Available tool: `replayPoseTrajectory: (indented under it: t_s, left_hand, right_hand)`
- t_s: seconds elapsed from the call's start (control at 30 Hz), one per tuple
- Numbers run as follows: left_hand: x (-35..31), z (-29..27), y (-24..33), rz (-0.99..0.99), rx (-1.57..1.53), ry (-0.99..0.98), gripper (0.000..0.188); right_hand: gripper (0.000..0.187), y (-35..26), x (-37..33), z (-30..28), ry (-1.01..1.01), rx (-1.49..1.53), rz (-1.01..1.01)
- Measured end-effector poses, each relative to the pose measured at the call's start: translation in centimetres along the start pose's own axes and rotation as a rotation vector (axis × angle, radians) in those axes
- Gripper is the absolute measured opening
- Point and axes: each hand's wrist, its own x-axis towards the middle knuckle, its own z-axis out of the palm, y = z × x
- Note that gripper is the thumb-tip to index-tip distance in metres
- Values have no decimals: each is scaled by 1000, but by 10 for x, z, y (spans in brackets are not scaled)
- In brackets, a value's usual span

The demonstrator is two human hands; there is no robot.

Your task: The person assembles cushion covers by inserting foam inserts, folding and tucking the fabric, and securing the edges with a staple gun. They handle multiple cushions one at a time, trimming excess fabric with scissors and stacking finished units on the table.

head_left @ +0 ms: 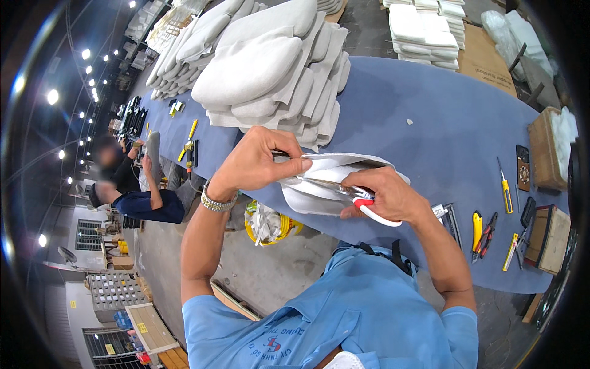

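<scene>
My left hand (265, 161) pinches the edge of a light grey fabric cushion cover (314, 202) between thumb and fingers. The cover is held up over the near edge of the blue table, its opening spread so the white inside shows. In my right hand (390, 194) is a pair of scissors (376, 213) with red and white handles. Their metal blades point left into the opening, toward my left thumb. Whether the blades are apart I cannot tell. A tall pile of similar grey padded covers (255, 71) lies just beyond my left hand.
On the blue table (424, 147), a screwdriver (506, 195), a yellow cutter (477, 230), red-handled pliers (488, 237) and a brown box (547, 150) lie to the right. A yellow bucket of scraps (267, 224) stands below. Two people (144, 203) work at far left.
</scene>
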Motion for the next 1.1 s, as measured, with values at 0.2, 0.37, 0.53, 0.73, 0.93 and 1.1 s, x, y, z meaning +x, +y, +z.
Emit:
replayPoseTrajectory:
  t_s: [0.2, 0.37, 0.53, 0.73, 0.93, 1.1]
  left_hand:
    - [7, 0, 3, -40, -8, 15, 20]
    - [16, 0, 11, -19, 67, 6, 24]
    - [27, 2, 16, -23, 38, 16, 26]
    - [36, 5, 22, -40, 39, 16, 27]
    - [40, 3, 26, -77, 36, -21, 28]
    - [39, 5, 25, -85, 27, -25, 29]
  right_hand:
    - [58, -1, -3, 1, 97, -37, -62]
    - [55, -8, -7, -3, 119, -44, -11]
    - [53, -11, -14, -8, 178, -76, 29]
    - [58, -9, -23, -12, 148, -51, 88]
    - [65, 0, -29, -14, 153, -20, 35]
    - [65, -10, -28, -17, 158, -57, 56]
